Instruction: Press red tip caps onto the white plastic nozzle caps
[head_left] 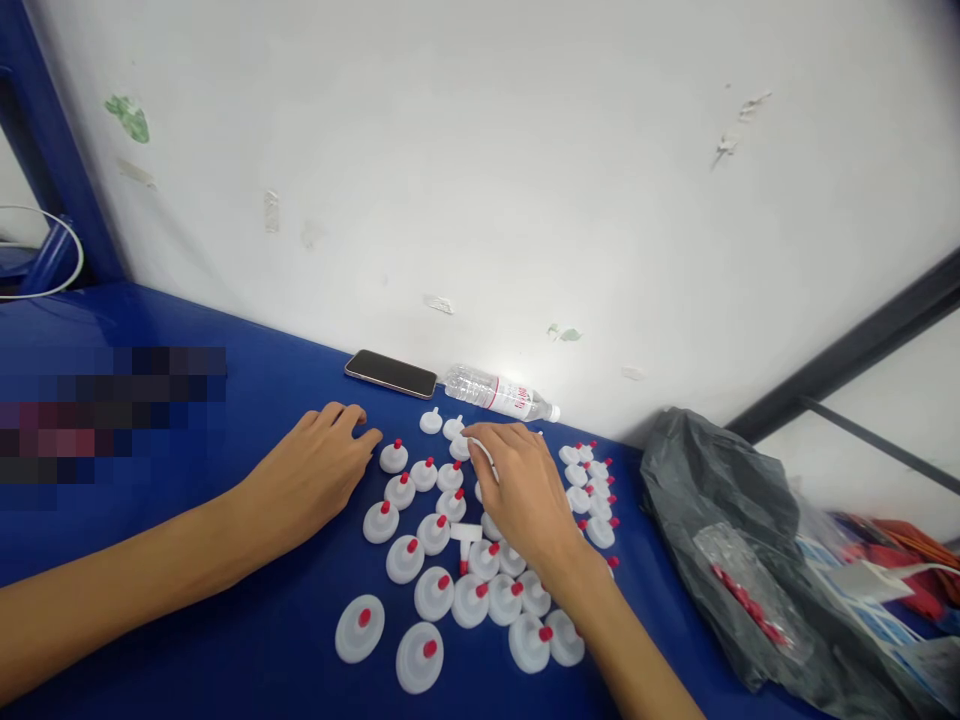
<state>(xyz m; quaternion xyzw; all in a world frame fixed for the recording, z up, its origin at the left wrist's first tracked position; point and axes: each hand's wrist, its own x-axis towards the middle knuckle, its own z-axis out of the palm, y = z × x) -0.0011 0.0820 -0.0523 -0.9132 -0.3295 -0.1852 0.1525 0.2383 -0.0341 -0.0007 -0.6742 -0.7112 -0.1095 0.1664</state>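
Observation:
Many white round nozzle caps, most with small red tips, stand on the blue table [247, 640]. My left hand [326, 465] rests on the table left of a red-tipped cap [393, 458], its fingers loosely bent and apart with nothing seen in them. Over the middle of the group, my right hand [525, 495] has its thumb and forefinger around a white nozzle cap, whose pale edge shows between them. Close to those fingertips sit white caps without red tips, such as one cap [430, 421] at the back. My right hand and forearm hide several caps.
Against the wall lie a phone [391, 374] and a clear water bottle [499, 392] on its side. At right sits a dark plastic bag [675, 500], with a clear packet of red tips [750, 600] on it. A blurred patch covers the left.

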